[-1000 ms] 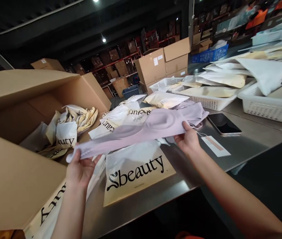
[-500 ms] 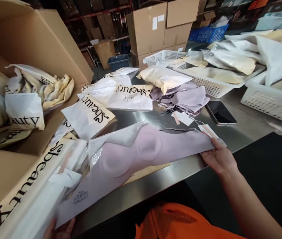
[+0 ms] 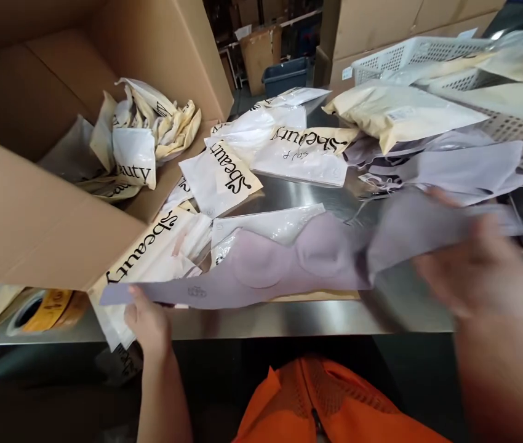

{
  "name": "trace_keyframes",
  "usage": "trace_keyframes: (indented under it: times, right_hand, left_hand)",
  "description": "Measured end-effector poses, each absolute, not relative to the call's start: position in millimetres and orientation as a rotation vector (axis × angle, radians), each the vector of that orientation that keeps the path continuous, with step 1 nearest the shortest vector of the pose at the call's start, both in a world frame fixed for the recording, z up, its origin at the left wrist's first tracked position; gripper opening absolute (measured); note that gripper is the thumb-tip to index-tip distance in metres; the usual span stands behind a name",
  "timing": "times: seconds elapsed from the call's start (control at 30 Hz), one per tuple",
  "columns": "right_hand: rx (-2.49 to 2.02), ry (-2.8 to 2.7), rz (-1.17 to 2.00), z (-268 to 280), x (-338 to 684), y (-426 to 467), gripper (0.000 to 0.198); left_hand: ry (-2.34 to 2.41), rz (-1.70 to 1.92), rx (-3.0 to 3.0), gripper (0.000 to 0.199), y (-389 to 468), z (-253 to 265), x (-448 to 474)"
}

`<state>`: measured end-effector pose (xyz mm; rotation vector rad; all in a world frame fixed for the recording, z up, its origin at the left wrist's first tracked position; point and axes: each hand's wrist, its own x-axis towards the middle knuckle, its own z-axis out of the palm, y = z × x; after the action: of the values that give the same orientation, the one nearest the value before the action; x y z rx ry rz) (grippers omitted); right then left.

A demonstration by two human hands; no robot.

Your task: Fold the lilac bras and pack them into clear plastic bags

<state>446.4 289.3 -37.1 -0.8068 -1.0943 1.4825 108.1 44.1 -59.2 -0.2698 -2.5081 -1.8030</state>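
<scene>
A lilac bra (image 3: 261,258) is stretched across the near edge of the metal table, its two moulded cups facing up and small print on its left band. My left hand (image 3: 148,317) pinches that band's end between thumb and fingers. At the other side my right hand (image 3: 483,264), smeared by motion, grips the right band, which is raised and bent at the cup. Under the bra lies a clear-fronted plastic bag (image 3: 280,221). More lilac garments (image 3: 469,163) with straps are heaped just beyond my right hand.
An open carton (image 3: 35,203) with printed bags in it stands at the left. Printed bags (image 3: 224,175) lie across the table's middle. White baskets (image 3: 409,52) are at the back right. A roll of yellow tape (image 3: 47,307) sits under the carton flap, and a phone is partly hidden at right.
The view has swung left. My left hand has come up into view with the band's end, and my right hand has lifted and bent the right band inward.
</scene>
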Motion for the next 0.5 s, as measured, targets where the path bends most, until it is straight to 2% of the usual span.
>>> trace_keyframes:
  times: [0.07, 0.13, 0.23, 0.3, 0.4, 0.5]
  right_hand:
    - [-0.804, -1.404, 1.728, -34.5, 415.2, 264.6, 0.054]
    - [-0.749, -1.698, 1.85, -36.6, 399.9, 246.4, 0.063]
    - [-0.704, -1.697, 1.681, -44.6, 412.9, 240.7, 0.058]
    - [-0.791, -1.608, 1.53, -47.9, 436.0, 246.2, 0.055]
    - [-0.953, -1.608, 1.382, -43.5, 462.8, 253.8, 0.051]
    - [-0.965, -1.757, 1.23, -31.8, 456.0, 257.7, 0.044]
  left_hand:
    - [-2.398, -1.781, -0.311, 0.047, 75.8, -37.2, 120.2]
    - [-2.391, -1.736, -0.619, 0.05, 104.9, -20.6, 135.4]
    - [-2.445, -1.582, -1.345, 0.056, 130.9, -10.7, 153.6]
    - [-2.419, -1.61, -1.59, 0.059, 133.3, -13.7, 155.6]
    - [-2.454, -1.835, -1.343, 0.062, 119.5, -29.0, 144.4]
    - [-2.546, -1.955, -1.028, 0.057, 95.2, -49.7, 133.9]
